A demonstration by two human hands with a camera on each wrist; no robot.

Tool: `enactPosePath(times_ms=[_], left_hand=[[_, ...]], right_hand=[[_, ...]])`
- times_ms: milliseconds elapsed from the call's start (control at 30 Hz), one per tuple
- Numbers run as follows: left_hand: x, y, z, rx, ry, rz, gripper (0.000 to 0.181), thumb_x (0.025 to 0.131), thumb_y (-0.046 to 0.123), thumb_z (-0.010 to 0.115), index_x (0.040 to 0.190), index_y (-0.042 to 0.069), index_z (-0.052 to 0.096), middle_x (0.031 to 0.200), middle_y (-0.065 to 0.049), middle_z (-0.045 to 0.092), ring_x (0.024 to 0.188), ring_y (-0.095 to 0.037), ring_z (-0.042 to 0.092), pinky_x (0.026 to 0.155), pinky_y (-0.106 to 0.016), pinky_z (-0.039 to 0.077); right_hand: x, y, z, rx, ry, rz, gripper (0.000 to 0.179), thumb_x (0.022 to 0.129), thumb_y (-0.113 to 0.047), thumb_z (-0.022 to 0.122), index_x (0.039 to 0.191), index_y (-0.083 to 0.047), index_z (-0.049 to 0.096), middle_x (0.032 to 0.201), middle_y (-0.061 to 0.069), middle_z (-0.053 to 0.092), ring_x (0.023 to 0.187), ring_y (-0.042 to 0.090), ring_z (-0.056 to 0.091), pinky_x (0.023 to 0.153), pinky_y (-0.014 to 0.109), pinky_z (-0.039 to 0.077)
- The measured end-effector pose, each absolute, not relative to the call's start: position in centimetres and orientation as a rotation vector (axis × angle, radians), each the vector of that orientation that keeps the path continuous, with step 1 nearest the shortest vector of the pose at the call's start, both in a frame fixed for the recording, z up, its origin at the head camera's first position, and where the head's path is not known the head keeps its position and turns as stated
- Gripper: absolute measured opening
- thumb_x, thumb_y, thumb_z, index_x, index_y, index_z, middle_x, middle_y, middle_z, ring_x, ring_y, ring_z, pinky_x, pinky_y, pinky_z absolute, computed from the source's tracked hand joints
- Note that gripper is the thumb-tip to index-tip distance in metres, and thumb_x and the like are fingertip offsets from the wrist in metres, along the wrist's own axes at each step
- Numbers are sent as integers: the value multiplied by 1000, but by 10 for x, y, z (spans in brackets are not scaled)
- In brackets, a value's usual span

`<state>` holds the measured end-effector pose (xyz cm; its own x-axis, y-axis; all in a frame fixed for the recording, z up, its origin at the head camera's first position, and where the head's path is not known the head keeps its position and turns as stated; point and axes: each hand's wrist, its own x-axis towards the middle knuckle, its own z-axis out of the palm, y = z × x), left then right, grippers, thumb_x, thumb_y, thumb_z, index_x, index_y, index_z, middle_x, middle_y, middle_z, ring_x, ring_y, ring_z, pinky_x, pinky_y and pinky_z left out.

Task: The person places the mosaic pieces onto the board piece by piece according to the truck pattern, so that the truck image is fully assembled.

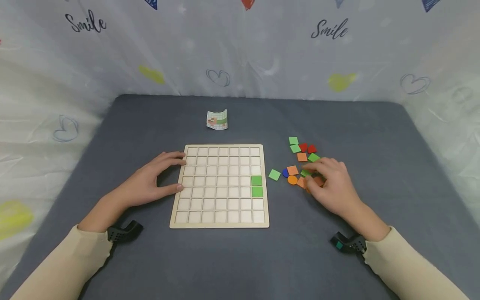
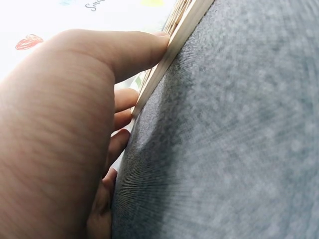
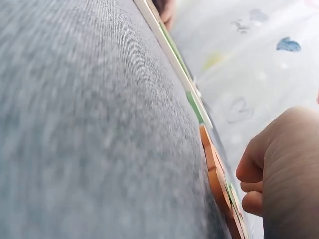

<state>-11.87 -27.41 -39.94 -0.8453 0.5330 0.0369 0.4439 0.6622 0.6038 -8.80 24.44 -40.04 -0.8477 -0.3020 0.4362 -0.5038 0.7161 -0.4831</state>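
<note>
Left hand (image 1: 153,179), fingers loosely extended, touches board (image 1: 222,181), mid-tabletop (image 1: 232,266). Right hand (image 1: 331,183) at tiles (image 1: 292,170) right of board — can't tell if pinching. Crowded pieces could scatter if nudged.

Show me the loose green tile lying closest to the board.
The green tile left of the blue piece; the other loose green tiles lie farther right.

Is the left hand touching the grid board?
Touching. The left wrist view shows the left hand with its thumb tip against the grid board.
</note>
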Motion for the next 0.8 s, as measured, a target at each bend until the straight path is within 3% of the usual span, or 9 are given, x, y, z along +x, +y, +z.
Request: enactPosePath(times_ms=[133,400,800], left_hand=[[-116,-277,-400,786,2736,961,64,98,35,87,154,25,60,171,3,41,165,-34,24,132,-66,20],[-115,-276,-399,805,2707,967,64,100,37,85,156,22,58,173,-3,39,165,-41,21,129,-73,20],[-118,-273,-398,849,2709,969,62,100,34,85,154,20,59,172,-5,41,162,-37,29,135,-61,16]], right_hand=[[-85,246,-398,568,-2642,822,20,92,-2,75,110,-7,84,95,3,71,84,21,55,76,39,32],[-86,245,-397,517,-2681,758,22,92,-5,79,114,-3,84,93,6,68,82,24,55,77,43,38],[-92,249,-399,491,-2720,896,19,92,-11,84,110,-4,85,96,3,69,84,20,52,72,38,40]])
